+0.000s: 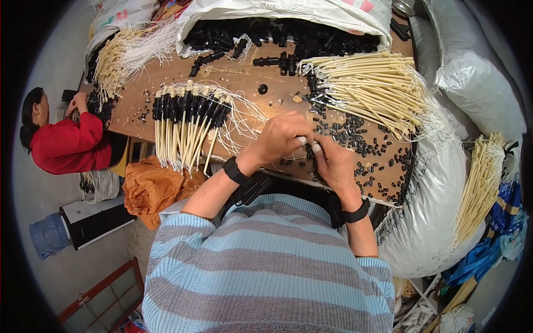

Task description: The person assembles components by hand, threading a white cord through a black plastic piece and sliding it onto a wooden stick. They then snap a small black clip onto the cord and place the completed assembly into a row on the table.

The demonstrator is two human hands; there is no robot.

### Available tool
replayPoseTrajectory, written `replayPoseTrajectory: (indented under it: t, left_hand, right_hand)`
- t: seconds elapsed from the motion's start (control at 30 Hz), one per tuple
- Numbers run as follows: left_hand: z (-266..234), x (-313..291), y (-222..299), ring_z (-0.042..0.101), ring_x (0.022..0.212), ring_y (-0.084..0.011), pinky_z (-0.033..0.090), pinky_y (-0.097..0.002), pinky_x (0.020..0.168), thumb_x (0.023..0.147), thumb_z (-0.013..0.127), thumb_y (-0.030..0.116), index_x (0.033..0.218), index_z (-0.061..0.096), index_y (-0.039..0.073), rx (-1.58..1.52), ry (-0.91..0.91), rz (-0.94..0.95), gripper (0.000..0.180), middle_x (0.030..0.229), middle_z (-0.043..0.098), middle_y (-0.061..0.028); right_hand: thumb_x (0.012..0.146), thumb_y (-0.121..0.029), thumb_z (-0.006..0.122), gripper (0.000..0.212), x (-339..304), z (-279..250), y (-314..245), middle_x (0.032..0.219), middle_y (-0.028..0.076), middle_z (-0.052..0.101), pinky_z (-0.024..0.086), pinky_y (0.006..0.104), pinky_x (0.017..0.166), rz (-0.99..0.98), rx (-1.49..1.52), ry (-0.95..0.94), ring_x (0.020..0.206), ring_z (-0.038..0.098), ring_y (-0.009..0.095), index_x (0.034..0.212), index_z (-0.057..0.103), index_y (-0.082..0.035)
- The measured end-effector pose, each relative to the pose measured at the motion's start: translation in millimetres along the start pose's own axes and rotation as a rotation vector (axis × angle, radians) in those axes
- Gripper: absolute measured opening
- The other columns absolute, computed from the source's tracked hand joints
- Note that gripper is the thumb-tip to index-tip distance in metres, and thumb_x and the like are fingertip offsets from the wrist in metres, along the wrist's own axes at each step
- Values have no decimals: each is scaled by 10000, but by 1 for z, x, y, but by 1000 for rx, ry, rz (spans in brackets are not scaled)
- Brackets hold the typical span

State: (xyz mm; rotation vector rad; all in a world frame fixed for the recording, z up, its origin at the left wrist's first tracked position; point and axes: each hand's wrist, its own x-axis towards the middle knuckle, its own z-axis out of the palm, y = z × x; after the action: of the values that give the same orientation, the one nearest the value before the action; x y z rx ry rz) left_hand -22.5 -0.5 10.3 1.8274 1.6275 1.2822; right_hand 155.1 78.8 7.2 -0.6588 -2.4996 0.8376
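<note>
My left hand point(282, 135) and my right hand point(335, 161) meet fingertip to fingertip over the near side of the wooden table. Both are closed in a pinch; what they grip is too small and too covered to name. Pale wrapping shows on the thumbs. Thin white string lies by my left hand. To the left rests a row of pale sticks fitted with black plastic sleeves point(191, 105), their strings trailing toward my hands. Small black plastic pieces point(355, 133) are scattered beside my right hand. Beyond them lies a bundle of pale sticks point(366, 83) with white strings.
A white sack point(288, 12) spills black plastic fittings point(283, 39) at the table's far side. Another stringed stick bundle point(116, 61) lies far left. A person in red point(69, 141) works there. Full white sacks point(427, 205) crowd the right; an orange sack point(158, 188) sits lower left.
</note>
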Motion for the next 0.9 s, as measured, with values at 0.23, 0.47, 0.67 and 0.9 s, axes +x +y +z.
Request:
replayPoseTrajectory:
  t: [0.23, 0.47, 0.67, 0.9]
  left_hand:
    - [11, 9, -12, 613, 730, -288, 493, -356, 629, 677, 639, -26, 810, 648, 59, -63, 35, 49, 158, 787, 632, -82]
    - [25, 44, -80, 608, 739, -182, 492, -315, 658, 717, 633, -71, 1008, 612, 49, 355, 223, -160, 315, 844, 639, -77]
    - [15, 31, -58, 630, 704, -122, 492, -264, 601, 760, 626, -74, 936, 653, 15, -110, 185, -561, 199, 820, 662, -47]
    - [44, 13, 13, 640, 722, -95, 503, -274, 609, 756, 614, -43, 891, 677, 26, -29, 119, -27, 164, 803, 674, -59]
  right_hand:
    - [883, -48, 604, 121, -9, 6, 7, 669, 47, 598, 428, 251, 534, 153, 284, 65, 563, 544, 121, 983, 665, -18]
    - [890, -72, 600, 98, -9, -3, 10, 612, -52, 499, 337, 205, 516, 407, 384, 130, 587, 418, 11, 910, 656, 6]
    - [842, -135, 610, 131, -6, -2, 24, 540, 43, 518, 399, 269, 502, 535, 383, 185, 511, 479, 75, 878, 678, -30]
    - [820, -124, 587, 142, 2, 21, 32, 585, 135, 573, 444, 335, 533, 488, 332, 156, 510, 562, 196, 878, 683, -37]
